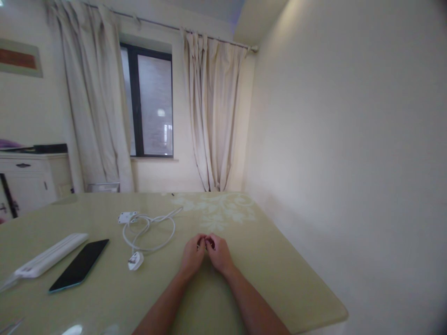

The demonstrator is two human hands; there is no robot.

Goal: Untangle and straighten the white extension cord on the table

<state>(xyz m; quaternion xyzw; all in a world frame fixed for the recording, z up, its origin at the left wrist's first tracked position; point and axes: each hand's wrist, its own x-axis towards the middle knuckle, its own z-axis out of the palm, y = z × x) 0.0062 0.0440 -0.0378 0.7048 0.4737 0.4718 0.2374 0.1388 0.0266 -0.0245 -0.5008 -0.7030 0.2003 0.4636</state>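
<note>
The left hand [193, 255] and right hand [220, 253] meet above the glossy pale-green table [286, 284], fingers curled inward and fingertips together; whether they grip anything small, I cannot tell. Left of them, nearest the left hand, a looped white cable [149, 219] lies on the table beside a white three-pin plug [135, 261]. Farther left lies a flat black-screened device [80, 266].

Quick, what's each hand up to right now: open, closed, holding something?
Left hand: fingers curled, fingertips close to the right's; whether it holds anything cannot be told.
Right hand: fingers curled likewise; its grip is also hidden.
</note>
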